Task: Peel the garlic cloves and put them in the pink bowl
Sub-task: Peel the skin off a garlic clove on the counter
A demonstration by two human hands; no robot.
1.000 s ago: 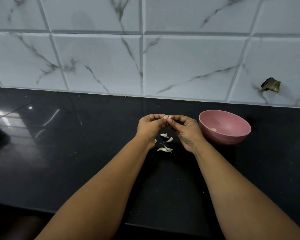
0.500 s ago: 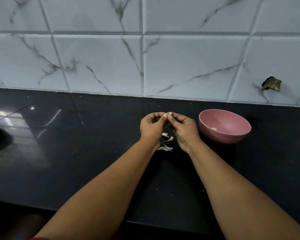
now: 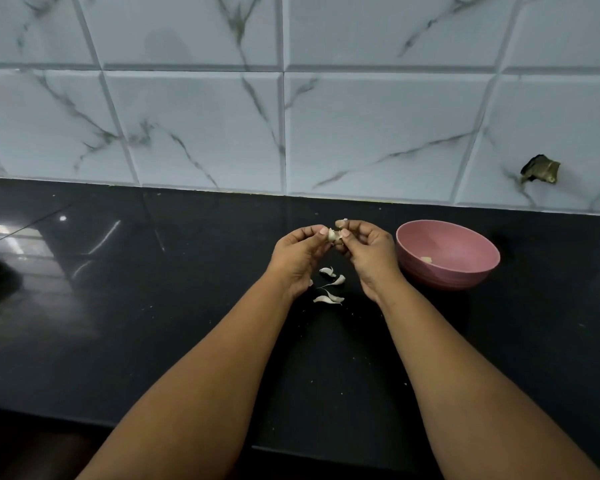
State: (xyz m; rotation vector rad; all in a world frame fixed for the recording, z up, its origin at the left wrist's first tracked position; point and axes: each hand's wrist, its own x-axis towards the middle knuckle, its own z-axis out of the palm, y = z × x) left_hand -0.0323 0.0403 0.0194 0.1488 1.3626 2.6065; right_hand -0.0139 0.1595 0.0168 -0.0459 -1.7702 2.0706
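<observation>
One garlic clove (image 3: pixel 332 235) sits pinched between both hands, held in the air above the tabletop (image 3: pixel 153 306), nearer its back edge than its front edge. The left hand (image 3: pixel 300 258) grips the clove from the left with thumb and curled fingers, while the right hand (image 3: pixel 369 254) pinches at its right side, where a pale flap that looks like skin (image 3: pixel 342 222) stands up above the fingertips. Directly below the hands, loose peels (image 3: pixel 329 285) lie scattered on the dark surface, some touching one another. Just to the right of the right hand stands the pink bowl (image 3: pixel 447 271), upright, with one small pale piece (image 3: pixel 426 260) resting inside, probably a clove already peeled. Behind everything runs the marble-patterned tile wall (image 3: pixel 291 116), meeting the back edge of the tabletop. The step in hand appears to be stripping the skin, and it seems only partly done. To do it well, the left hand should keep the clove steady without crushing it, while the right draws the loosened flap away along the clove rather than tearing across it, so the skin comes off in large pieces. A small, slick clove could slip from the fingertips, so working low over the tabletop and close to the bowl looks sensible.
</observation>
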